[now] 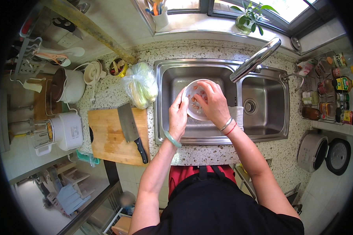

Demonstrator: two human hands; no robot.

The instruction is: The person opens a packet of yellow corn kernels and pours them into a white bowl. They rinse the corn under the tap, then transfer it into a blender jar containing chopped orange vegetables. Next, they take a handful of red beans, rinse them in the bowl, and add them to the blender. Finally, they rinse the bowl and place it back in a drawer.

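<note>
Over the left sink basin (169,80) I hold a round white bowl (198,114) with small reddish-brown pieces in it that look like peanuts. My left hand (178,115) grips the bowl's left rim, with a pale green bangle at that wrist. From the right, my right hand (213,100) reaches over the bowl. Its fingers curve toward the far rim while the thumb dips inside, a gap showing between them. Whether it touches any pieces is hard to see. A metal bracelet and a red string circle the right wrist.
Left of the sink, a cleaver (128,123) lies on a wooden cutting board (106,137). Behind it sits a plastic bag of green vegetables (141,85). A chrome faucet (259,58) arches over the sink, and a pale cloth (236,117) hangs on the divider. Jars fill a rack (321,88) at right.
</note>
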